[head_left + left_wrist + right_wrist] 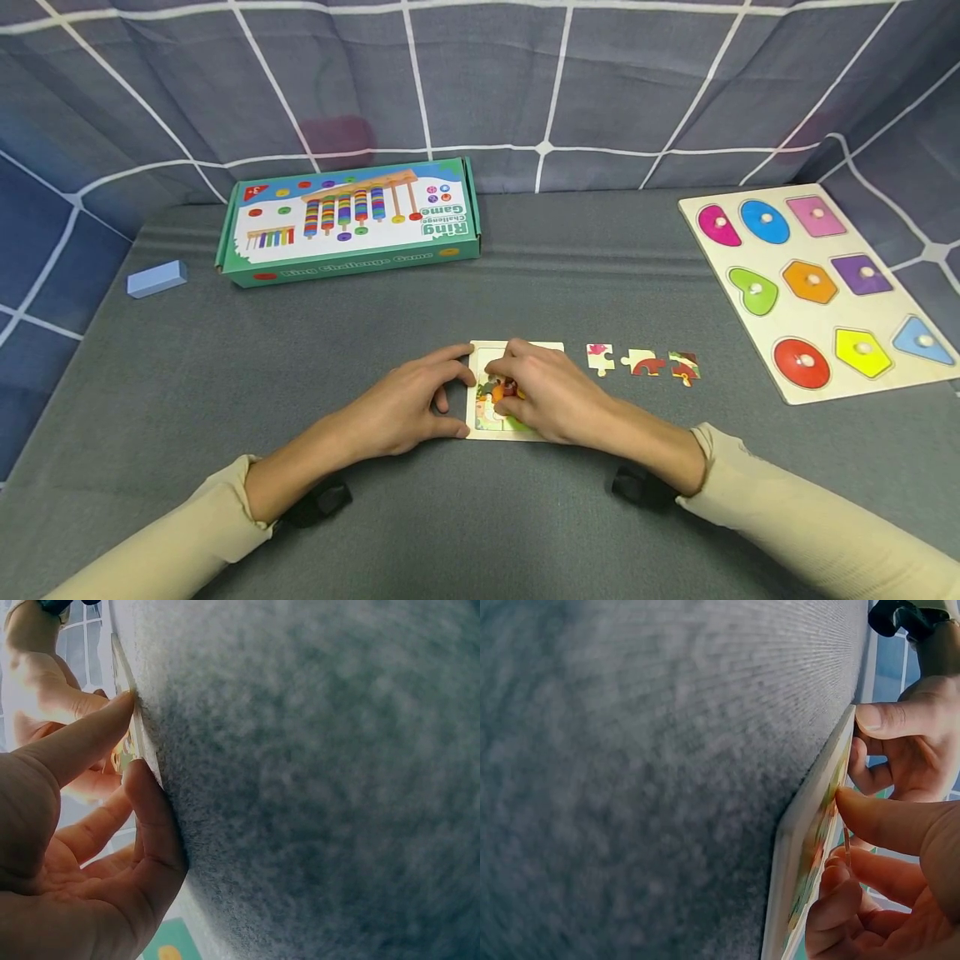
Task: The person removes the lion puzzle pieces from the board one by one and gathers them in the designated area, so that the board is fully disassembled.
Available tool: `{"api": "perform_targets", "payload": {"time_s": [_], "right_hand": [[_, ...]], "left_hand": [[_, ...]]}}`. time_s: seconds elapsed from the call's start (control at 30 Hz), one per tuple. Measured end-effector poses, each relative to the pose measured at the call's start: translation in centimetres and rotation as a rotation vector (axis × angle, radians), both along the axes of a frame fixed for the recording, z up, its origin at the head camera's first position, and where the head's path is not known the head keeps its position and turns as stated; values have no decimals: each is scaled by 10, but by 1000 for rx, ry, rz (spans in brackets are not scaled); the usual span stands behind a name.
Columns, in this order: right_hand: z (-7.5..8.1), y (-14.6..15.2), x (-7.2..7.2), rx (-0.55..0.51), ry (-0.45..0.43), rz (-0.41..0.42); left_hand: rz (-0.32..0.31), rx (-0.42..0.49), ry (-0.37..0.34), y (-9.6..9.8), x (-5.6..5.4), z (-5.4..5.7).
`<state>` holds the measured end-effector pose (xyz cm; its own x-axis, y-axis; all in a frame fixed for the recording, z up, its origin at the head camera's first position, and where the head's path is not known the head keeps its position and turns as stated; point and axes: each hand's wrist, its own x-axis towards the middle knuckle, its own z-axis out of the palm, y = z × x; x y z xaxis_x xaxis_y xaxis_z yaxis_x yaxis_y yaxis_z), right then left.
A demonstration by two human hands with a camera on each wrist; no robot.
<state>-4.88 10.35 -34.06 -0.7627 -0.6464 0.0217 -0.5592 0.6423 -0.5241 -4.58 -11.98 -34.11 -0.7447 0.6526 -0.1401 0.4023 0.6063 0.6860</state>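
Observation:
A small wooden jigsaw tray (517, 435) with a pale frame lies flat before me, with colourful pieces in its lower left part. My left hand (408, 408) holds its left side, thumb at the near corner and fingertips along the edge. My right hand (558, 392) is over the tray and covers much of it. Between its thumb and fingers it pinches a thin jigsaw piece (847, 844), seen edge-on in the right wrist view; its picture is hidden. Three loose pieces lie right of the tray: a pink-and-cream one (600, 358), a cream-and-red one (643, 362) and a darker one (684, 367).
A green ring game box (352, 221) lies at the back left, with a blue block (157, 279) to its left. On the right is a shape board (772, 333) with knobbed pieces. A checked cloth (480, 92) hangs behind the grey table surface (337, 333).

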Motion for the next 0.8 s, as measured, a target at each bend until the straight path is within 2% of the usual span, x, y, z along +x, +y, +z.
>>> {"api": "perform_targets", "payload": {"time_s": [0.2,0.37,0.7,0.8], "right_hand": [[-1,2,0,18,29,3],[-3,12,0,-18,41,28],[8,42,1,-55,-70,80],[12,50,1,-62,-78,84]], "left_hand": [[-1,-2,-4,0,0,0],[-4,-4,-20,1,0,0],[0,-4,-15,1,0,0],[1,-7,-11,1,0,0]]}}
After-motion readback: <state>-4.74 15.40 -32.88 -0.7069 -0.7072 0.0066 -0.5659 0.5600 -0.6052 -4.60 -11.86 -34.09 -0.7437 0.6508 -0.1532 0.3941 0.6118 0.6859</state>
